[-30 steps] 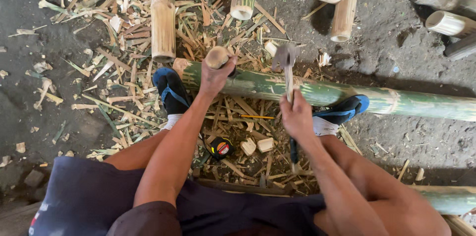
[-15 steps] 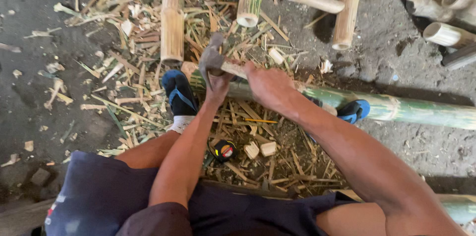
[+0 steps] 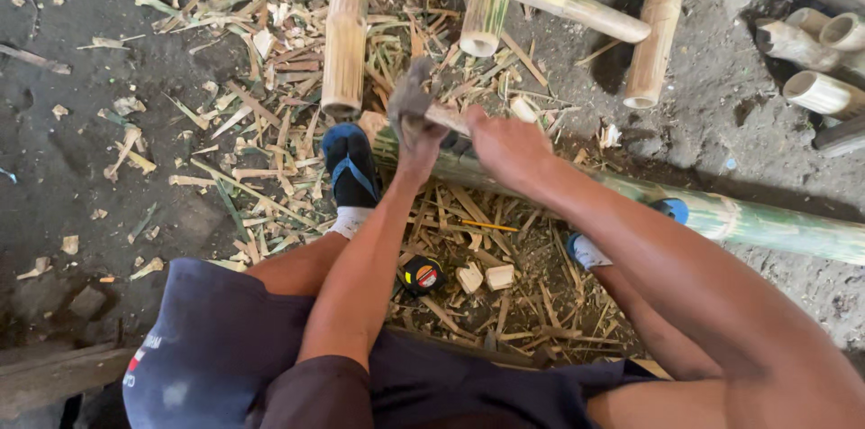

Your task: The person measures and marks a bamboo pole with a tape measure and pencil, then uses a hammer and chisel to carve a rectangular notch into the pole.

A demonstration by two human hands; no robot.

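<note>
Right hand (image 3: 509, 145) is clamped on the hammer (image 3: 414, 104) handle; your left hand (image 3: 422, 142) is closed on something hidden beneath the head, at the green pole (image 3: 766, 222) underfoot. Bamboo is stiff, smooth, likely slippery; grip the handle far back.

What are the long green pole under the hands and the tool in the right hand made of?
The pole looks like raw bamboo: glossy green skin, pale ring joint. The hammer in the right hand seems to have a dull grey metal head and a pale wooden handle, though it is blurred. The left hand is beside it.
</note>
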